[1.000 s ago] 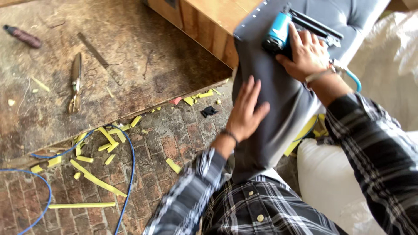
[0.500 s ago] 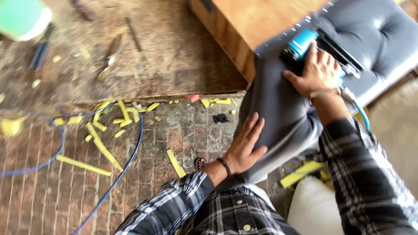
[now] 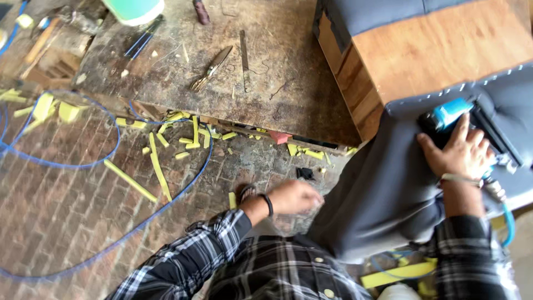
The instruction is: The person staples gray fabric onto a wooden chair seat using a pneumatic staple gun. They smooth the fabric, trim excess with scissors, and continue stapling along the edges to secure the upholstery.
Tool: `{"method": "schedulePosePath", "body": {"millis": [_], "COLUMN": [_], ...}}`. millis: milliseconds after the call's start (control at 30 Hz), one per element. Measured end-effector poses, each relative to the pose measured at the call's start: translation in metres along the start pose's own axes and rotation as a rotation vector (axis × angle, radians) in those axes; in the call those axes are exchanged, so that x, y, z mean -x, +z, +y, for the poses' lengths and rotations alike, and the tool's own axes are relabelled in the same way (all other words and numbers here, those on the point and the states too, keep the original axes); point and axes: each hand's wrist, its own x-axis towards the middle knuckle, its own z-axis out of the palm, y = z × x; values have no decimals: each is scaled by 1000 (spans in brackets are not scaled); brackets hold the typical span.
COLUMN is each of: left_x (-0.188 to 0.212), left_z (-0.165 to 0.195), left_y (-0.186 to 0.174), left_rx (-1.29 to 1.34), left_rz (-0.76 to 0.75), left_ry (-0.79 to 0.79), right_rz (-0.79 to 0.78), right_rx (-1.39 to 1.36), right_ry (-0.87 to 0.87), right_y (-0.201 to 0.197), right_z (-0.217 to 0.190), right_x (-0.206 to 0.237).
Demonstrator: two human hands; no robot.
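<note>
Fingers (image 3: 311,195) of our left hand (image 3: 293,197) curl shut on the grey fabric (image 3: 377,189) edge near our lap; should that grip slacken, it wrinkles. Farther out, our right hand (image 3: 458,153) wraps the blue stapler (image 3: 447,114) against the wooden frame (image 3: 422,55), risking crooked staples.

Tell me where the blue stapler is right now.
In the head view, the blue stapler sits at the right, under the right hand, on the grey fabric just below the wooden frame.
</note>
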Motion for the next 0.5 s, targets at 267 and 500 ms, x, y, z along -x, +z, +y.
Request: {"method": "schedulePosePath", "body": {"millis": [267,500], "left_x": [-57,-71], "left_z": [-173,-285], "left_y": [-206,-352], "left_rx": [-97,-466], "left_rz": [619,580], "left_ry": [-191,-571], "right_rz": [134,63], "right_rx": [-30,15], "right_ry": [159,384], "right_y": [11,33], "right_z": [-29,-171], "right_x": [37,148]}}
